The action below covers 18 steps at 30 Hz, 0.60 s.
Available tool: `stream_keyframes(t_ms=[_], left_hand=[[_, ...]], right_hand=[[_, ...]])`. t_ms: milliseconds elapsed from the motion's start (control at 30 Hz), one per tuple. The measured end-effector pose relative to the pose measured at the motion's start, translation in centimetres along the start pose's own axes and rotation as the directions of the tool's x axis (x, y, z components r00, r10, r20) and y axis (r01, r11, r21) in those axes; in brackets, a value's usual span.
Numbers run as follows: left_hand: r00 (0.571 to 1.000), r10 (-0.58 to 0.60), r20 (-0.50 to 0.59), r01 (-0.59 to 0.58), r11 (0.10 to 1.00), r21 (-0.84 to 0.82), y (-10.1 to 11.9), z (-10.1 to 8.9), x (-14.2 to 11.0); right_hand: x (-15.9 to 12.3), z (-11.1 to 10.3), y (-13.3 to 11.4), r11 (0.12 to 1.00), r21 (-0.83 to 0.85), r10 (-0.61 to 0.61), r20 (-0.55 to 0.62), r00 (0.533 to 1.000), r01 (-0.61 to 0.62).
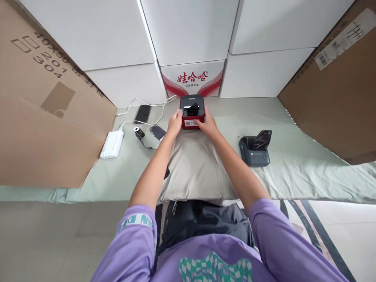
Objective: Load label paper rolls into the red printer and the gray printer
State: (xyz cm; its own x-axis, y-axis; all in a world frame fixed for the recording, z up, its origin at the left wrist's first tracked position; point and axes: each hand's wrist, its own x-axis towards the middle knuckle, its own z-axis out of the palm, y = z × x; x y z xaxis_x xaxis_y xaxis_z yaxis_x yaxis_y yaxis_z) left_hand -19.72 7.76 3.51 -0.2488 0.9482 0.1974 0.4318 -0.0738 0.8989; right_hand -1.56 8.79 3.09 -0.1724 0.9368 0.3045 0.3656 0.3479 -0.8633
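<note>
While both arms are reaching up from the bottom of the frame, the left hand (175, 123) and the right hand (209, 125) are flanking a red-and-black device (192, 116), which is sitting just above the middle of the frame on a pale green cloth (308, 184). The left fingers are bunching close together against the device's left side; whether they are pinching it, I cannot tell. The right thumb is lying across the front face, and the other right fingers are bearing on the right side, so that this hand is pinching the near corner. A dark strip (194, 106) is standing up from the device's top, and a white label (189, 123) is showing on its front.

Behind it, a white box with red lettering (192, 76) is standing at upper centre. Left of the hands, a dark phone (143, 113), a small black-and-white cylinder (139, 132) and a white power bank (112, 144) are lying on the cloth, with a white cable (138, 122) running from the power bank. Right of centre, a dark grey device (255, 158) is resting with a black sheet (262, 140) sticking up. Brown cartons are filling the left edge (58, 129) and upper right (331, 94).
</note>
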Motion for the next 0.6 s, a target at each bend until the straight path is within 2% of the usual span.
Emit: stream_keyframes(t_ms=[67,133,167,233,267,300,367,467,533,600], left_hand=[[0.993,-0.11,-0.029,0.11,0.994,-0.016,1.3,-0.2,-2.9],[0.998,-0.054,-0.017,0.053,0.998,-0.036,2.8,0.0,-7.2],[0.999,0.012,0.053,-0.01,0.999,-0.038,3.4,0.4,-9.7],[0.97,0.09,0.225,-0.081,0.995,-0.049,4.5,2.1,-14.3],[0.946,0.086,0.314,-0.07,0.996,-0.062,5.0,3.4,-16.2],[0.913,0.07,0.403,-0.046,0.996,-0.07,5.3,5.0,-17.6],[0.851,0.041,0.524,0.0,0.997,-0.077,6.1,8.7,-19.2],[0.766,0.024,0.643,0.054,0.993,-0.102,7.2,13.6,-19.2],[0.728,0.016,0.685,0.085,0.99,-0.113,8.0,15.2,-18.8],[0.731,0.026,0.681,0.091,0.987,-0.135,8.4,14.8,-18.9]], right_hand=[[-3.8,-3.2,-1.8,0.998,-0.06,-0.02,-0.076,0.997,0.015],[-9.4,-7.7,-3.4,0.984,-0.158,-0.113,-0.231,0.967,0.077],[-12.3,-10.0,-3.8,0.972,-0.232,-0.125,-0.345,0.93,0.045],[-17.3,-13.9,-3.1,0.926,-0.36,-0.109,-0.551,0.827,-0.117],[-19.1,-15.2,-2.2,0.896,-0.389,-0.059,-0.58,0.812,-0.213],[-20.3,-15.9,-0.9,0.872,-0.394,0.016,-0.571,0.821,-0.291],[-21.1,-16.2,2.0,0.848,-0.38,0.151,-0.494,0.856,-0.369],[-20.1,-14.8,4.8,0.848,-0.389,0.192,-0.408,0.893,-0.36],[-19.5,-13.7,4.8,0.84,-0.398,0.174,-0.446,0.878,-0.369],[-19.3,-12.7,3.3,0.834,-0.395,0.157,-0.499,0.852,-0.385]])
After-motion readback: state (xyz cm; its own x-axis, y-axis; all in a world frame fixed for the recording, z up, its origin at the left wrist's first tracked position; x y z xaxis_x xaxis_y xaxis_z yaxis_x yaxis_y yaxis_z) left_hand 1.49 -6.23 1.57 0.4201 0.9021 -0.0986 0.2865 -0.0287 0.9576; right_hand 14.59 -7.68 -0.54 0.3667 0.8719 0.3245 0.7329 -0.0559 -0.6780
